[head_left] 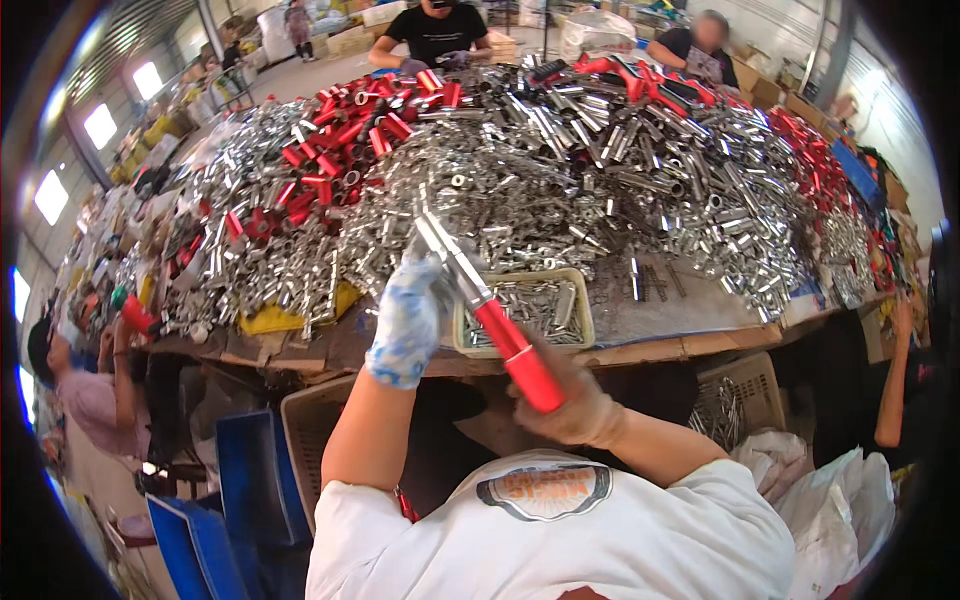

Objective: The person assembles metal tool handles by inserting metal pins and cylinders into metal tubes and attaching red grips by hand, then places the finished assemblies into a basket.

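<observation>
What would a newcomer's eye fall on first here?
First, the long red-and-silver tool near the centre, its red end in the gloved right hand, its silver part beside the blue-and-white-gloved left hand. Behind it, a huge heap of shiny metal parts spreads across the table, with red pieces toward the upper left.

Single head-cam view: L fisheye of pair, facing fwd & down; wearer's shirt (pixel 545 550) & hands (pixel 408 325) v. close, counter (pixel 690 305) just beyond, bkgd windows (pixel 148 81) far off nr upper-L rim.

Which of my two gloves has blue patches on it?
The glove on your left hand: white with blue patches. The one on your right hand looks plain, greyish.
</observation>
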Tool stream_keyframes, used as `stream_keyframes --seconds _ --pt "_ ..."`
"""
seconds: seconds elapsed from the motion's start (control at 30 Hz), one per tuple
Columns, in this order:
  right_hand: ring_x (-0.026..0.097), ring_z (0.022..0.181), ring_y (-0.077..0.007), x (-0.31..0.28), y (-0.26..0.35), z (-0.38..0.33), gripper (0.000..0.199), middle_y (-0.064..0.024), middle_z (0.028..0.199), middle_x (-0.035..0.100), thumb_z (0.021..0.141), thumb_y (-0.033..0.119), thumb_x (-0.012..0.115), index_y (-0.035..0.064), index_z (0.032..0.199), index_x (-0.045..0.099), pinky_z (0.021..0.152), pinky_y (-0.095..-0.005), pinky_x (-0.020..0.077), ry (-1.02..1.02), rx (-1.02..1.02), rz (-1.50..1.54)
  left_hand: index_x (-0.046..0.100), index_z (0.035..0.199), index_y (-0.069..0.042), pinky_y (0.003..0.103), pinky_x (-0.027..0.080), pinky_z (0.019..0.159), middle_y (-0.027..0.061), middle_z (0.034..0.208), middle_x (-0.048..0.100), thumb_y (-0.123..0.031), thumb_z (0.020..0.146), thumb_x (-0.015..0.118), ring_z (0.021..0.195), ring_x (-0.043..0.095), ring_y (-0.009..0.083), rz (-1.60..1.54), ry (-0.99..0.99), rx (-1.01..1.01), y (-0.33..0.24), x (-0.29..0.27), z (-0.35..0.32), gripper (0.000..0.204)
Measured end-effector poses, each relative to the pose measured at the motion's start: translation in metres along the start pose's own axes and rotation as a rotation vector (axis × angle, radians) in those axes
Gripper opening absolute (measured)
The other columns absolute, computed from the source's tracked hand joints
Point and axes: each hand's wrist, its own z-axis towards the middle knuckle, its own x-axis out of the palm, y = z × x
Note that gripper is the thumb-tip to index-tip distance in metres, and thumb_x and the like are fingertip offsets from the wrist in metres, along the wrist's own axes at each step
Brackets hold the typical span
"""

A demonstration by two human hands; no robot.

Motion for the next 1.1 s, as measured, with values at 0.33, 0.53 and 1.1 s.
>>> stream_keyframes --seconds 0.33,0.53,1.1 --pt "0.062 0.097 -0.032 -0.094 0.033 0.08 0.043 -0.014 0.101 0.065 0.083 0.029 0.066 0.0121 0.123 0.062 0.09 -0.0426 0.0471 -0.173 -0.55 -1.406 0.064 0.103 0.005 0.025 0.047 0.05 0.0094 0.076 0.065 -0.048 0.087 0.067 0.062 0.063 0.0148 0.443 0.406 -0.524 -0.018 0.011 -0.067 0.056" --pt "0.061 0.104 -0.0303 -0.174 0.003 0.141 0.031 -0.0094 0.108 0.066 0.082 0.025 0.066 0.0154 0.111 0.069 0.091 -0.0408 0.0479 0.067 -0.183 -1.597 0.065 0.1 0.005 0.028 0.053 0.058 0.0113 0.079 0.067 -0.032 0.096 0.058 0.066 0.066 0.0183 0.211 0.47 -0.899 0.033 -0.029 -0.09 0.037" --pt "0.065 0.091 -0.0256 -0.05 -0.019 0.017 0.018 -0.0088 0.095 0.068 0.081 0.007 0.071 0.0071 0.098 0.07 0.079 -0.0356 0.0512 0.372 -0.236 -0.541 0.048 0.128 0.0 0.027 0.051 0.063 0.0048 0.085 0.063 -0.037 0.096 0.057 0.069 0.059 0.0114 0.889 0.402 -0.414 0.073 0.008 -0.108 0.05"
